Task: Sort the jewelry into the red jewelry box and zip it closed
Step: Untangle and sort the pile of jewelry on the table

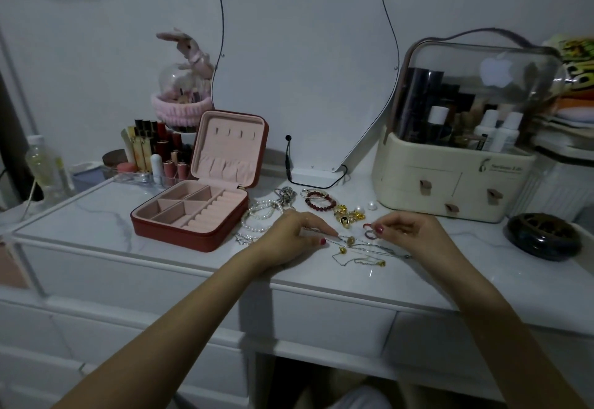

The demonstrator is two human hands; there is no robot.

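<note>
Head view: red jewelry box (189,215) lay open on counter (96,212).
Left hand (297,235) fingers pinched a thin chain (360,244); right hand (408,231) fingers pinched a ring (370,234).

The jewelry box (180,231) is showing deep red outside and soft dusty pink inside. The tabletop (96,212) is looking white with faint grey marble veins running through it. The pearl strands (262,215) are gleaming white, the bead bracelet (321,202) is sitting dark red, and the charms (348,215) are glinting gold. Both hands, left (295,235) and right (408,231), are wearing red nail polish. The cosmetics organizer (450,183) is glowing cream with brown pull tabs.
</note>
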